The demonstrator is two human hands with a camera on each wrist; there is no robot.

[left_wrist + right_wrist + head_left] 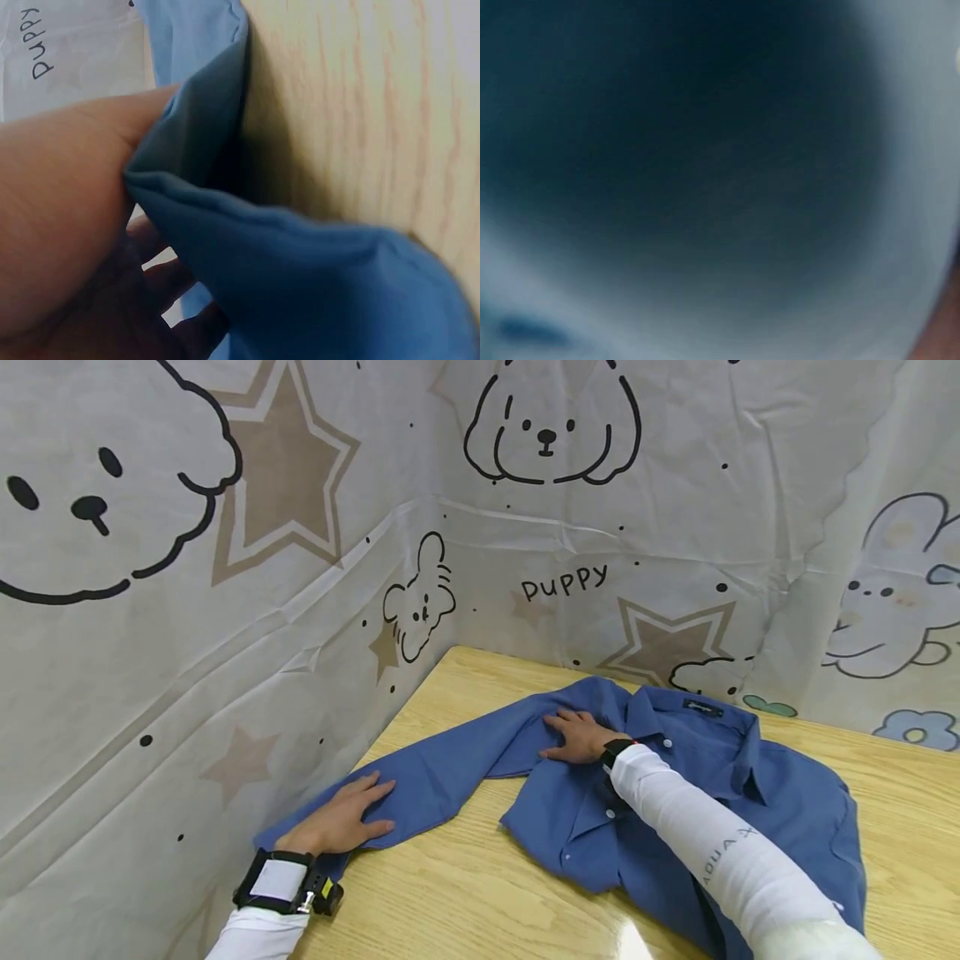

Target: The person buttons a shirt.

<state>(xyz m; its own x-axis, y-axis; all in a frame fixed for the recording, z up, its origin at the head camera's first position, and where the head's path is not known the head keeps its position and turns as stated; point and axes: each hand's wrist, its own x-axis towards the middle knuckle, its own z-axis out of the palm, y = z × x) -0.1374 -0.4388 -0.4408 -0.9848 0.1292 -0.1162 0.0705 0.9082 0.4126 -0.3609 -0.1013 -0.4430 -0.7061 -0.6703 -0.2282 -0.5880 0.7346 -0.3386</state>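
Note:
A blue button-up shirt [802,793] lies on the wooden table, its collar toward the back wall and one sleeve [442,760] stretched out to the left. Spread fingers of my left hand [341,814] rest on that sleeve near its cuff end. In the left wrist view, a raised fold of blue cloth [300,277] stands beside the left hand [67,202] and hides part of its fingers. My right hand [581,737] lies on the shirt where the sleeve meets the body, fingers extended. The right wrist view is too dark and blurred to make out its fingers.
A pale cloth printed with puppies and stars [360,468] covers the walls behind and to the left, meeting the table edge. Wooden tabletop [420,902] shows in front of the sleeve. My right forearm [720,852] crosses over the shirt's body.

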